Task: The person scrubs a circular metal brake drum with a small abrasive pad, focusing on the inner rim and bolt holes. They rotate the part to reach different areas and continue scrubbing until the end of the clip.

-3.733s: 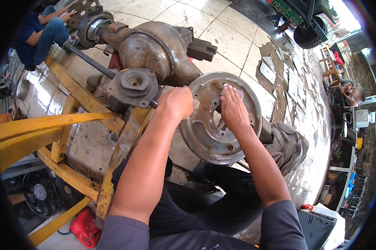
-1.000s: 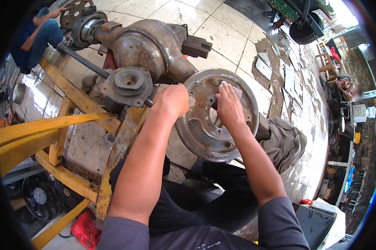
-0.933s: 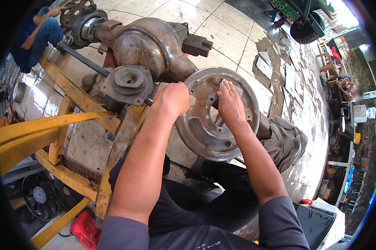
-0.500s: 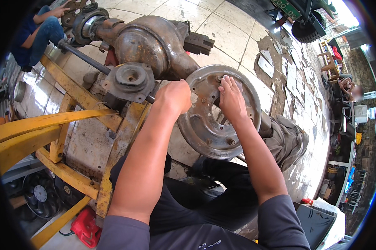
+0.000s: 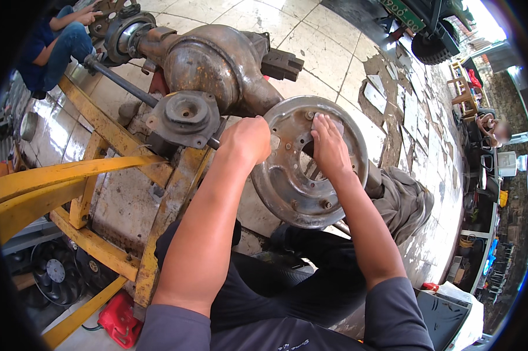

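I see the round plate facing me, left hand gripping its rim, right hand flat over a half-hidden sheet.

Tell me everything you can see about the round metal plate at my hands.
The round metal plate looks grey-brown and worn, shiny in patches, with a raised rim, a large central opening, smaller holes and a few bolt heads. Its face is turned toward you, beside the bulging metal housing; how it is fixed is hidden. Your left hand curls at its left edge; your right hand lies across its upper right, over a thin pale piece.
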### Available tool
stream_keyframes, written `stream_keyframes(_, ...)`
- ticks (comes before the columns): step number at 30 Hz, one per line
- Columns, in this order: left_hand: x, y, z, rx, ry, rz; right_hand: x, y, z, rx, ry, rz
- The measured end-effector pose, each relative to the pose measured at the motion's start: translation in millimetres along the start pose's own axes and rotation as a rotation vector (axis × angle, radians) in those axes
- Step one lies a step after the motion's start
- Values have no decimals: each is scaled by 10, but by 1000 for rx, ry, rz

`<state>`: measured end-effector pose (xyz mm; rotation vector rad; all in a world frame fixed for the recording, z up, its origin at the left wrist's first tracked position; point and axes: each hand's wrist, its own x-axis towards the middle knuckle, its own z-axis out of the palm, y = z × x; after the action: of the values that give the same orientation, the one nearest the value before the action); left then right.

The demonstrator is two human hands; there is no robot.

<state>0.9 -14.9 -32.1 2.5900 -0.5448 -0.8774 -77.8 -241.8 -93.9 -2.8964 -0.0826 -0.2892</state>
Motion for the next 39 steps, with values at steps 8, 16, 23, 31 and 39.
stream_keyframes(8, 33, -18, 35, 14, 3, 6, -84, -26, -39, 13, -22, 10)
stream_keyframes(16, 34, -26, 48, 25, 17, 10, -87, 8, -15, 44, -1, -8)
stream_keyframes(23, 22, -12, 62, 30, 10, -5, -23, -44, 11, 27, 38, 44)
stream_keyframes(31, -5, 24, -6, 21, -13, 2, 11, 22, 32, -18, 57, 25)
stream_keyframes(39, -9, 40, 1, 12, -12, 9, -3, 4, 15, -40, 31, 87)
